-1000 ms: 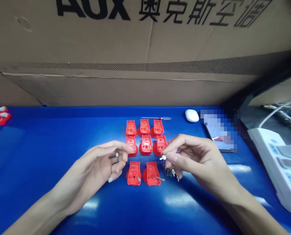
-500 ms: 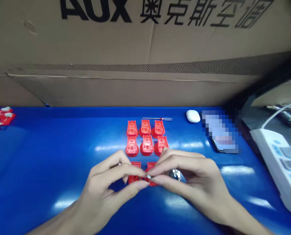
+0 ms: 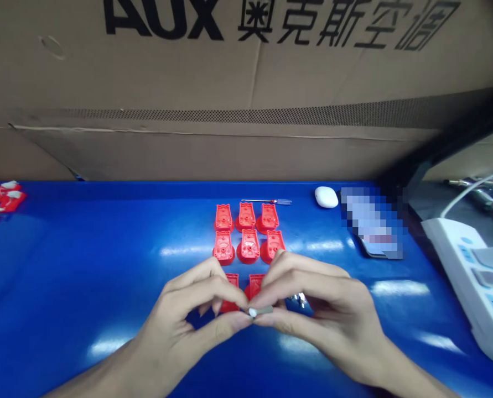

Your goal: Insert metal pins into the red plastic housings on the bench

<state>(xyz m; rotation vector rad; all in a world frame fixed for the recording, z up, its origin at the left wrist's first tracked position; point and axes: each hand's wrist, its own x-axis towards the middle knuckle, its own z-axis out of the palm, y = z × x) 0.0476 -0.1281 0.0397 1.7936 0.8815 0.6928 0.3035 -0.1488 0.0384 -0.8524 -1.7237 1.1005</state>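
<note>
Both arched: left hand (image 3: 175, 319), right hand (image 3: 341, 310), pinching white-tipped part (image 3: 253, 312).

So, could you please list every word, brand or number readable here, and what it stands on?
"AUX": black print on the cardboard, top cut off by the picture edge.
"奥克斯空调": same cardboard, to the right.
Smartphone: screen pixelated, unreadable.
Power strip: any markings too blurred to read.

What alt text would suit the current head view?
A person's left hand and right hand hold a small white-tipped part between them above a blue tabletop. Red plastic pieces sit in rows beyond, with a screwdriver behind them.
</note>
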